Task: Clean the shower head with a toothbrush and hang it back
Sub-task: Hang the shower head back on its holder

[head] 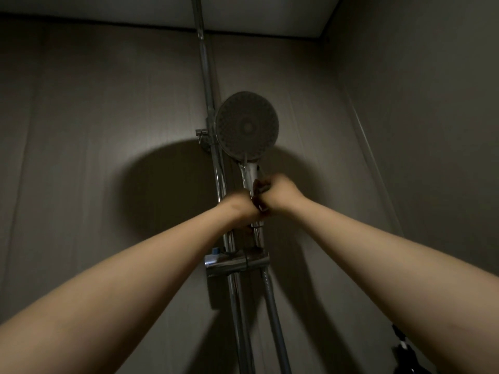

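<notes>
Dim shower corner: grey-brown panelled walls [108,130] meeting a pale ceiling [270,14].

Both arms reach up and forward, and the hands meet side by side on the chrome handle [251,172] of the shower head [247,126]. The right hand [279,193] is the higher of the two, with its fingers curled round the handle from the right. The left hand [240,211] lies just below and touching it. It is motion-blurred but appears wrapped round the lower part of the handle.

The shower head stands upright above the hands. Its round, nozzle-studded face is turned toward the camera, just to the right of the vertical chrome riser pipe [205,76]. Below the hands, the foot of the handle reaches a holder on the chrome mixer bar [229,264]; whether it is seated there cannot be told. A grey hose [274,306] drops from that point to the lower edge of the view.

A small blue button [215,250] sits on top of the bar's left end. A chrome bracket [202,133] fixes the riser to the wall, level with the head. A large rounded shadow [162,184] falls on the wall behind the hands. A dark object [402,349] is partly visible at lower right, too dark to identify.
</notes>
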Available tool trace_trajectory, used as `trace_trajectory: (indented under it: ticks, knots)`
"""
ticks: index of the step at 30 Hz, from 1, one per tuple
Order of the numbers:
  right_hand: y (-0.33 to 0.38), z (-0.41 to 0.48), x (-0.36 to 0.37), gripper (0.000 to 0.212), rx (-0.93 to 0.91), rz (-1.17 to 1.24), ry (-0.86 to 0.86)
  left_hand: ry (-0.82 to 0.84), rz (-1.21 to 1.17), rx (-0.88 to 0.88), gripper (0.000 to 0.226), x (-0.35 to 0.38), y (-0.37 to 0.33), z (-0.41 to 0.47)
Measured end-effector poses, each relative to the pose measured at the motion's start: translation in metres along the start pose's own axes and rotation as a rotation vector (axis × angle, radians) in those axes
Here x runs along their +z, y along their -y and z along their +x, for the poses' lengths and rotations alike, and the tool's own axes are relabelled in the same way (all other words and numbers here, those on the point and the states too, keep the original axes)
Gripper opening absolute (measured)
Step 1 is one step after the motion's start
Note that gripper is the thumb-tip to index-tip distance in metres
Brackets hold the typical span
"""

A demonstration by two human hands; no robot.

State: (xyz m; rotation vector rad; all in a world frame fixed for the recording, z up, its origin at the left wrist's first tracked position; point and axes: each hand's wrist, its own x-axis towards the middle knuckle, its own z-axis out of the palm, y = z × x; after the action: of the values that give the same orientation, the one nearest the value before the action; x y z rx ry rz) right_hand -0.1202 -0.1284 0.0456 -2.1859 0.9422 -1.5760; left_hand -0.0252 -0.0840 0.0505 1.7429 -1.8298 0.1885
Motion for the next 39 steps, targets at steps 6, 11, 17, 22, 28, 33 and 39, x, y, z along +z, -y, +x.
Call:
trace_trajectory:
  ticks: [6, 11, 17, 22, 28, 33, 39]
  knots:
    - [0.001, -0.001, 0.000, 0.026, -0.004, 0.028, 0.017, 0.077, 0.060, -0.043, 0.018, -0.002, -0.004, -0.001]
    - [-0.010, -0.008, 0.002, 0.026, 0.001, 0.017, 0.016, 0.120, 0.116, -0.067, 0.021, 0.005, -0.003, -0.007]
    - [-0.018, -0.015, 0.007, 0.038, 0.017, 0.082, 0.013, 0.078, 0.086, -0.067, 0.025, 0.012, 0.003, -0.009]
    - [-0.024, -0.028, 0.010, 0.033, -0.020, 0.078, -0.025, 0.029, 0.188, -0.007, 0.027, 0.018, 0.005, -0.016]
    - [-0.023, -0.035, 0.010, 0.033, -0.038, 0.073, -0.057, -0.017, 0.179, 0.030, 0.024, 0.019, 0.005, -0.022]
    - [-0.022, -0.039, 0.010, 0.029, -0.033, 0.050, -0.056, -0.040, 0.148, 0.014, 0.022, 0.019, 0.004, -0.028]
    - [-0.024, -0.042, 0.008, 0.021, 0.008, 0.045, -0.050, -0.146, 0.129, 0.020, 0.021, 0.018, -0.002, -0.042]
